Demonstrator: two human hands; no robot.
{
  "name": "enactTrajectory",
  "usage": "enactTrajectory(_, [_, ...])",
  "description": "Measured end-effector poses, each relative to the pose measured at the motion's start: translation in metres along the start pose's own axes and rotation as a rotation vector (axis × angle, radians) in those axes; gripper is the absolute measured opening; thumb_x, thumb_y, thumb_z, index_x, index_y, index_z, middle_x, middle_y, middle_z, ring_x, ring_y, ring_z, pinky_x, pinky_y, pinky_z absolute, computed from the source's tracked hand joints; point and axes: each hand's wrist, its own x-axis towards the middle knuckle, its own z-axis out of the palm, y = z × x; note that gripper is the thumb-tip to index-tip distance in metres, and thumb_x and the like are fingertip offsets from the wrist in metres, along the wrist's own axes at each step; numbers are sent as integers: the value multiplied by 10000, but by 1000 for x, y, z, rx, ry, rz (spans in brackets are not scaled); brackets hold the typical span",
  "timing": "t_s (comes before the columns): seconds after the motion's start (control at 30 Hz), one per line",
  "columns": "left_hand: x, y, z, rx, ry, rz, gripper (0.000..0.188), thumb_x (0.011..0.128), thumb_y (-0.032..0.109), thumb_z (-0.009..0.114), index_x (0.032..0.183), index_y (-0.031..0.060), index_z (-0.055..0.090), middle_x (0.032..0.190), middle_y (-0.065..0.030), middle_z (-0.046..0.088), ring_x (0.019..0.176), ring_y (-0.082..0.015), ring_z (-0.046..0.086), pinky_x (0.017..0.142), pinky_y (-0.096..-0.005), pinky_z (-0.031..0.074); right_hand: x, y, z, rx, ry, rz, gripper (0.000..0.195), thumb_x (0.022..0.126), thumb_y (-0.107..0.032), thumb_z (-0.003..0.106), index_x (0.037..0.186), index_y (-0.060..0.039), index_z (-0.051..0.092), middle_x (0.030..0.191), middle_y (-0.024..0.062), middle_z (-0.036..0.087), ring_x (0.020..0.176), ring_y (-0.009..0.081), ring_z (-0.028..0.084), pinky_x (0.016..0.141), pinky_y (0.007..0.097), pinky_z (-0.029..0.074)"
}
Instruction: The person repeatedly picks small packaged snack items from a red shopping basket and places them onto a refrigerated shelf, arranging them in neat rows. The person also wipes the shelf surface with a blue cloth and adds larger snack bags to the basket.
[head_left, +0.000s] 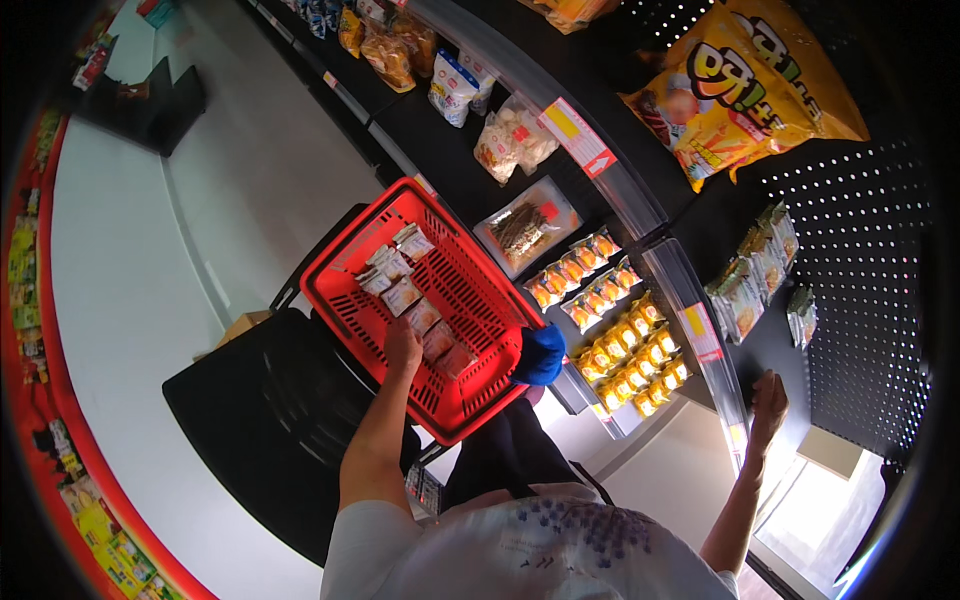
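Note:
My left hand (403, 346) reaches over the side of a red plastic shopping basket (480, 262). Its fingertips are at a row of small wrapped snack packets (422, 318) inside; whether they grip one is not clear. More pale packets (387, 268) lie in the same basket, towards its far end. Off to the right, my right hand (770, 405) is raised at the front edge of a black shelf (780, 360), fingers curled in and no item visible in them. The nearest goods to it are a few upright packets (802, 317) and a longer row of similar packets (754, 274).
A lower shelf beside the basket holds yellow-wrapped snacks (630, 352), orange-filled packets (574, 268) and a clear tray pack (529, 227). Large yellow snack bags (750, 97) lie higher up. A blue cloth-like item (540, 355) covers the basket's corner. Black furniture (255, 405) stands at left.

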Motion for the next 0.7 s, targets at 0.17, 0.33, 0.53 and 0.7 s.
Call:
enactTrajectory(0.17, [58,-2,-10,38,-17,-14,452,850,109,721,1259,55,537,1221,-162,588,1151,-361,599,906,-461,555,-6,-19,3,-6,38,53,480,1069,-461,493,759,-99,549,640,-43,455,565,42,379,508,233,284])
enactTrajectory(0.33, [105,-21,9,158,18,35,460,847,124,737,1248,75,517,1286,-147,554,1142,-363,626,851,-460,589,-8,-28,9,-4,91,75,455,1070,-442,497,759,-111,519,641,-51,370,580,41,305,520,245,238])
enactTrajectory(0.53, [132,-31,23,197,-154,15,475,811,123,772,1203,78,508,1283,-151,558,1066,-404,652,837,-505,577,-10,-12,4,-17,105,153,424,1074,-430,497,778,-126,513,678,-67,395,603,34,318,544,234,256])
enactTrajectory(0.7, [142,-51,42,173,-160,100,526,775,154,802,1202,75,505,1216,-153,596,1079,-405,643,821,-504,574,-10,-10,2,-55,90,106,410,1078,-409,495,777,-130,494,692,-68,380,611,33,296,547,245,235])
